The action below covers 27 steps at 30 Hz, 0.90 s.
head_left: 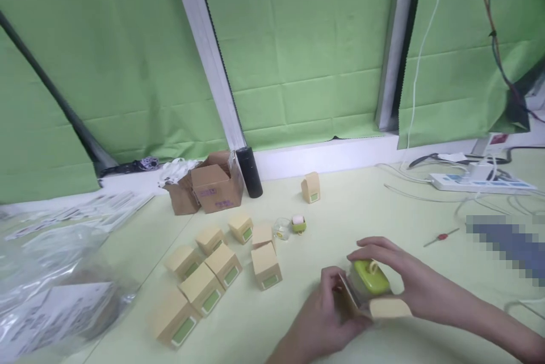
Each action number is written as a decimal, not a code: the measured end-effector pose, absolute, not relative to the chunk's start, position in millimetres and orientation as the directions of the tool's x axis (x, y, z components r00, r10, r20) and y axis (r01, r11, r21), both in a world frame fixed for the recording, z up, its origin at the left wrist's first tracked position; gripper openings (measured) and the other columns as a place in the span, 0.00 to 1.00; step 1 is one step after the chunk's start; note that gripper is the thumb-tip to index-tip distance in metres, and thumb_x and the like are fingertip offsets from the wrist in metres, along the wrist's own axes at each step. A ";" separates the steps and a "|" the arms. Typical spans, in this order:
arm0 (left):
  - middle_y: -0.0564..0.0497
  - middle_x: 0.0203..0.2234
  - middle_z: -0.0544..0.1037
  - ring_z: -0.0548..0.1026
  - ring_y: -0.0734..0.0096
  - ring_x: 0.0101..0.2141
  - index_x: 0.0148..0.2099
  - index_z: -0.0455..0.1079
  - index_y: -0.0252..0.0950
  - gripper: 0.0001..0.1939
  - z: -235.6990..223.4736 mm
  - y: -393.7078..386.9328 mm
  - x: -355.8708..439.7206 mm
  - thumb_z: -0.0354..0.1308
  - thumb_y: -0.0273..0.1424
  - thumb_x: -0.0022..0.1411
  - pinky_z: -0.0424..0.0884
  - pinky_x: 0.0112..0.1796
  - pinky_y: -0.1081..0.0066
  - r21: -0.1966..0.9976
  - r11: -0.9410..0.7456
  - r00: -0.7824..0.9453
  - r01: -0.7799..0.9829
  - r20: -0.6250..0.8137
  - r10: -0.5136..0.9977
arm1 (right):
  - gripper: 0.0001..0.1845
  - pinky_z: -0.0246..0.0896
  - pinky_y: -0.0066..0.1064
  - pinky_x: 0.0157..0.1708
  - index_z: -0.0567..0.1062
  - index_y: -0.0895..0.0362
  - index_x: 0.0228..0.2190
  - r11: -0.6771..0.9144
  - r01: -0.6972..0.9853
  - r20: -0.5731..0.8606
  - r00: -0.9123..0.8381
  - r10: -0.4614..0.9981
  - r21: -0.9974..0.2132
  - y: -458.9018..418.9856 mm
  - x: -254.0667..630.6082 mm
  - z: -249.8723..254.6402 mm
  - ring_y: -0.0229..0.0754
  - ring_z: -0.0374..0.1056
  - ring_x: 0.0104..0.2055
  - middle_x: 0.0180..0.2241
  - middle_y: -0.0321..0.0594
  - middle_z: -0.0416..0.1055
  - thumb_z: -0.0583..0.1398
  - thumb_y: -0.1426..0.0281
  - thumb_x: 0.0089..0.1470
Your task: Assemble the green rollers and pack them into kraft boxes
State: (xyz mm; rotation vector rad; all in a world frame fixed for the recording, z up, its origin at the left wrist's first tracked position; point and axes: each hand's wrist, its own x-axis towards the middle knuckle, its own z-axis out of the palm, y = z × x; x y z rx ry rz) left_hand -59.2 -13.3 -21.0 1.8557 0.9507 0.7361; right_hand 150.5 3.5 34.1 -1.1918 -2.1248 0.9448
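Note:
My left hand (317, 318) is wrapped round a small tan paper box (389, 308) with its flaps open. My right hand (394, 264) grips a small green-lidded container (369, 280) with a pale loop on its lid. It sits at the mouth of the box; how deep it goes in cannot be told. Left of my hands stand several closed tan boxes (266, 264) with green labels. Behind them lie a small clear round container (281, 229) and a little green piece (298, 224) with a whitish top. Another closed tan box (311, 187) stands further back.
A brown carton (217, 188) and a black cylinder (249, 172) stand by the wall. Clear plastic bags with papers (63, 313) lie at left. A white power strip (481, 183) with cables is at right, and a thin tool with a red middle (441, 237) lies nearer.

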 end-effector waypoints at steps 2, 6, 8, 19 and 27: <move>0.43 0.46 0.69 0.70 0.58 0.46 0.54 0.47 0.38 0.31 -26.0 -14.1 -59.3 0.60 0.35 0.54 0.67 0.44 0.60 0.873 -0.370 0.516 0.318 0.168 0.840 | 0.26 0.58 0.44 0.52 0.71 0.42 0.46 0.370 0.553 0.115 -0.441 0.890 -0.746 1.1 154.0 24.2 0.54 0.61 0.52 0.49 0.40 0.67 0.67 0.59 0.43; 0.40 0.51 0.66 0.69 0.59 0.49 0.57 0.45 0.37 0.31 -38.0 -14.9 -60.5 0.57 0.31 0.56 0.66 0.49 0.60 0.797 -0.511 0.520 0.323 0.302 0.799 | 0.27 0.59 0.44 0.51 0.69 0.43 0.49 0.362 0.544 0.070 -0.484 0.872 -0.757 -3.4 151.8 13.1 0.54 0.63 0.51 0.48 0.41 0.67 0.64 0.57 0.46; 0.41 0.51 0.67 0.70 0.60 0.49 0.57 0.47 0.38 0.29 -39.0 -14.3 -61.3 0.56 0.30 0.57 0.67 0.49 0.60 0.777 -0.536 0.539 0.331 0.311 0.783 | 0.26 0.57 0.44 0.53 0.68 0.44 0.51 0.359 0.526 0.052 -0.510 0.859 -0.771 -7.3 151.2 13.2 0.53 0.62 0.52 0.50 0.42 0.65 0.62 0.57 0.50; 0.44 0.58 0.64 0.61 0.58 0.57 0.55 0.59 0.40 0.25 -19.9 -10.0 -61.5 0.60 0.31 0.56 0.59 0.56 0.56 0.808 -0.494 0.613 0.321 0.220 0.759 | 0.18 0.61 0.46 0.49 0.68 0.49 0.45 0.160 0.197 0.056 -0.450 0.891 -0.967 4.1 155.1 -11.7 0.51 0.65 0.50 0.45 0.43 0.70 0.59 0.61 0.51; 0.40 0.56 0.66 0.64 0.57 0.56 0.46 0.56 0.38 0.20 -25.4 -14.0 -60.5 0.60 0.33 0.55 0.61 0.53 0.55 0.864 -0.389 0.541 0.319 0.171 0.823 | 0.23 0.55 0.46 0.54 0.67 0.45 0.51 0.283 0.189 0.199 -0.370 0.908 -0.940 -9.5 154.0 -4.7 0.50 0.61 0.55 0.51 0.42 0.68 0.46 0.52 0.60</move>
